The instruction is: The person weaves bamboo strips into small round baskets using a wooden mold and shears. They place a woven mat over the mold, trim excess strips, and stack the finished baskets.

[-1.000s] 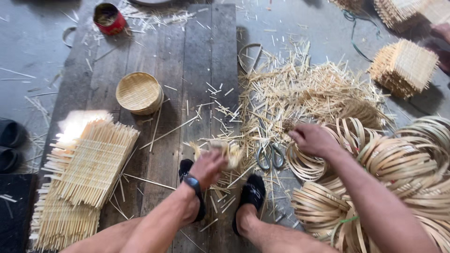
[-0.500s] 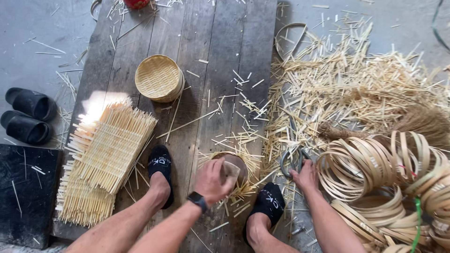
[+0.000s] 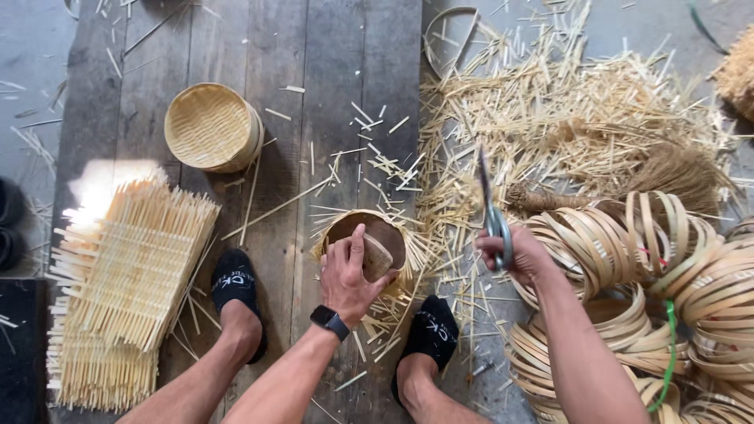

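Basket (image 3: pixel 369 247), half-made, sits on plank floor (image 3: pixel 330 94) between the feet; left hand (image 3: pixel 349 271) presses a block into it. Right hand (image 3: pixel 522 255) grips scissors (image 3: pixel 491 212), blades up. Strip ends untrimmed; one finished basket (image 3: pixel 212 126) nearby.

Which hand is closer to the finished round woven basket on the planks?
Left. The left hand lies below-right of the basket; the right hand, holding scissors, is farther right.

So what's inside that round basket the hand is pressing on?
The left hand presses a small wooden block into the unfinished basket. Behind it shows a dark brown inner surface. The hand and block cover the near part, so anything beneath them is hidden.
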